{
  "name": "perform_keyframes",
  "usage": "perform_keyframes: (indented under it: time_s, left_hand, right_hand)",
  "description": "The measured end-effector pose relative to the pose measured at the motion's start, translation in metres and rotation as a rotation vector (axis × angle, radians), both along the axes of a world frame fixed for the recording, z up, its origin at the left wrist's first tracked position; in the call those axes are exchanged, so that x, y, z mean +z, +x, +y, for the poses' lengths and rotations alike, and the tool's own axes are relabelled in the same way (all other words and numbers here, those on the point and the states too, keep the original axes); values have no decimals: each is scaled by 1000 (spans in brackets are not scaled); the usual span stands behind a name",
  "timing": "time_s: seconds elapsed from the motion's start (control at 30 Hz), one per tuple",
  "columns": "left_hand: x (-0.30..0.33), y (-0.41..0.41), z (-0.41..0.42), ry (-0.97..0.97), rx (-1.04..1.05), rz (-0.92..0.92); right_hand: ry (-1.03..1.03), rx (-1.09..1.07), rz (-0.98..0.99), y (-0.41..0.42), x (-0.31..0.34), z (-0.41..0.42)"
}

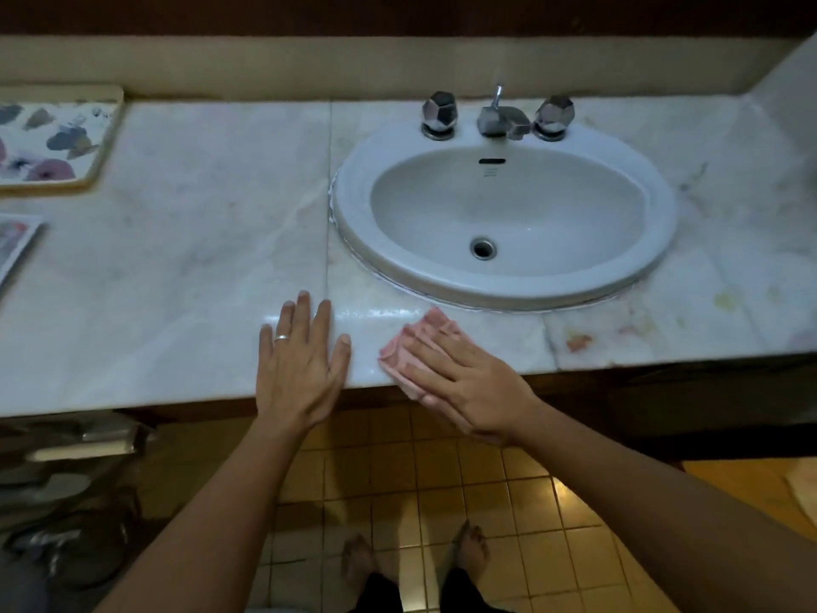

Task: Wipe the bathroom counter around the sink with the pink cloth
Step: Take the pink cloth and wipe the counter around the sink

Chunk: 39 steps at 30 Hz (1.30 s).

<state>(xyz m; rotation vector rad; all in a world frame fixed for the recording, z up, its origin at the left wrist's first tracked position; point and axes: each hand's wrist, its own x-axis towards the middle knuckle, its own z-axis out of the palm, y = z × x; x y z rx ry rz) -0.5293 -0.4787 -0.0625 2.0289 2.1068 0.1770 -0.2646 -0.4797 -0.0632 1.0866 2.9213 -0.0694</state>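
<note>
Two hands lie at the table's (185, 241) near edge. Left hand (300, 365), fingers straight and spread, rests flat on bare marble, holding nothing. Right hand (460, 373), fingers straight, presses the pink cloth (398, 353) flat, part of it over the edge. Just beyond the right hand curves the sink (504, 214) rim; taps (497, 115) stand farther back. Beyond the left hand open marble runs to a floral tray (53, 139) at far left.

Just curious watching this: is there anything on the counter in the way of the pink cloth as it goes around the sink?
Nothing visible. The right hand presses the pink cloth flat at the counter's front edge before the sink. The left hand rests just beside it; the floral tray sits far left.
</note>
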Motion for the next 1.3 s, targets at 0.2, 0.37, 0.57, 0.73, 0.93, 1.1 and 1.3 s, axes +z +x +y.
perform_keyframes:
  time_s: [0.2, 0.37, 0.57, 0.73, 0.93, 1.1, 1.3]
  left_hand:
    - [2, 76, -5, -10, -28, -64]
    - [0, 119, 0, -11, -14, -65]
    - [11, 163, 29, 60, -128, -17]
    - [10, 199, 49, 23, -249, 67]
    - [18, 239, 62, 4, -391, 141]
    - [20, 263, 73, -16, -453, 135]
    - [23, 296, 94, -53, -557, 113]
  right_hand:
    - [38, -206, -17, 89, 3, 5]
    - [23, -185, 83, 58, -20, -9]
    - [25, -549, 58, 194, -10, -5]
    - [10, -775, 129, 126, -8, -13]
    - [-44, -637, 40, 238, -12, -14]
    - [-82, -1108, 130, 202, -3, 32]
    - [-123, -753, 74, 263, -1, -9]
